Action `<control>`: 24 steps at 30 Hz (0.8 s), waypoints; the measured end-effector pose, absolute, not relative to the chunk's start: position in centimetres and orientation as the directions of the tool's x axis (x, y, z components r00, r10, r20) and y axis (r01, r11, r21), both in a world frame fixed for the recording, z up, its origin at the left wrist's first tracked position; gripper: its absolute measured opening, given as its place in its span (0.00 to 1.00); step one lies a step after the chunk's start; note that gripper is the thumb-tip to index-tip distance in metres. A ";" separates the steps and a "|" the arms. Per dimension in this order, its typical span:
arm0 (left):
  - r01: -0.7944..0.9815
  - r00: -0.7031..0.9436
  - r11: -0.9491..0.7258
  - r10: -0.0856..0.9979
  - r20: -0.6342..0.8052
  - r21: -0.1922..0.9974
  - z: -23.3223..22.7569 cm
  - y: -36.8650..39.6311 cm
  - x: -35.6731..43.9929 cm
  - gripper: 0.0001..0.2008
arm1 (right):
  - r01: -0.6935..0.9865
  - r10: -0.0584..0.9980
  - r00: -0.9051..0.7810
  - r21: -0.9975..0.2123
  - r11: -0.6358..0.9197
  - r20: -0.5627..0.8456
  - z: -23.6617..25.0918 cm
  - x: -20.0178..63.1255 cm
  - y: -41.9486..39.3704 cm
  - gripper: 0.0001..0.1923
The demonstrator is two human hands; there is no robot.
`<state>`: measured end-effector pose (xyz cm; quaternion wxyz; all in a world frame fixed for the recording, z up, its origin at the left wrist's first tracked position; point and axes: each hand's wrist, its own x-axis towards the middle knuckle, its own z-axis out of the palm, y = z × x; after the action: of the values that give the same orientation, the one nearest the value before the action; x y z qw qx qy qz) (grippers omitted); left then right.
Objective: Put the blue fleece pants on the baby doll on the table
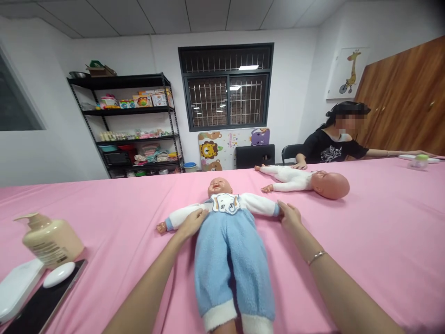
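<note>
A baby doll (225, 232) lies on its back before me, head away from me, arms spread. It wears a fluffy light-blue outfit with white sleeves and an elephant face on the chest. My left hand (193, 222) is closed at its side, where the sleeve meets the blue cloth; the fingertips are partly hidden. At the end of the other sleeve, my right hand (290, 215) is closed around the doll's hand, beside the blue cuff. The doll's legs stretch toward me, and its feet are cut off by the lower frame edge.
A pink cloth (365, 260) covers the table. On the left are a pump bottle (54, 241), a phone (33, 306), a white oval case (59, 274) and a white box (19, 287). A second doll (295, 181) lies near a seated person (333, 139).
</note>
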<state>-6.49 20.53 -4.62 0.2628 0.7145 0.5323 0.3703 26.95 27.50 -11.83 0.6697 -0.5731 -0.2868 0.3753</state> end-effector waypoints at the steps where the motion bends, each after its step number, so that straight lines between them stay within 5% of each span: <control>1: 0.485 0.195 -0.279 0.958 0.208 0.829 -4.8 20.3 -7.0 0.20 | -0.090 0.801 0.597 -0.996 0.004 -0.051 -12.2 27.5 27.5 0.37; 3: 0.326 0.213 -0.199 0.968 0.133 0.924 -4.5 19.9 -7.7 0.19 | 0.123 0.773 0.634 -0.989 -0.088 0.010 -12.3 27.9 27.1 0.39; 7: 0.282 0.233 -0.143 0.969 0.076 0.949 -3.7 19.8 -8.7 0.17 | 0.653 0.715 0.509 -0.756 0.043 0.480 -10.6 26.0 25.5 0.28; 10: 0.465 0.379 -0.164 0.925 -0.028 0.870 -3.9 19.9 -8.9 0.17 | 0.683 0.651 0.353 -0.661 0.311 0.672 -8.8 23.3 23.9 0.19; 14: 0.448 0.358 -0.165 0.934 -0.007 0.879 -4.4 19.8 -8.9 0.12 | 0.313 0.893 -0.010 -0.847 0.430 0.450 -7.7 20.0 21.6 0.17; 17: 0.290 0.317 -0.160 0.946 0.064 0.944 -4.7 19.7 -9.0 0.12 | 0.220 0.918 -0.288 -0.915 0.339 0.271 -7.3 19.1 20.7 0.19; 20: 0.147 0.262 -0.113 0.962 0.072 0.983 -4.9 19.7 -9.0 0.15 | 0.155 0.957 -0.213 -0.960 0.233 0.198 -7.0 19.7 20.7 0.23; 24: 0.040 0.232 -0.087 0.970 0.075 0.995 -5.3 20.1 -8.8 0.18 | 0.227 0.951 -0.117 -0.925 0.305 0.285 -7.6 20.3 21.6 0.20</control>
<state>-8.85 20.12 -5.33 0.5211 0.5868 0.4303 0.4461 20.26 21.56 -7.58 0.4839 -0.4555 -0.6467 0.3745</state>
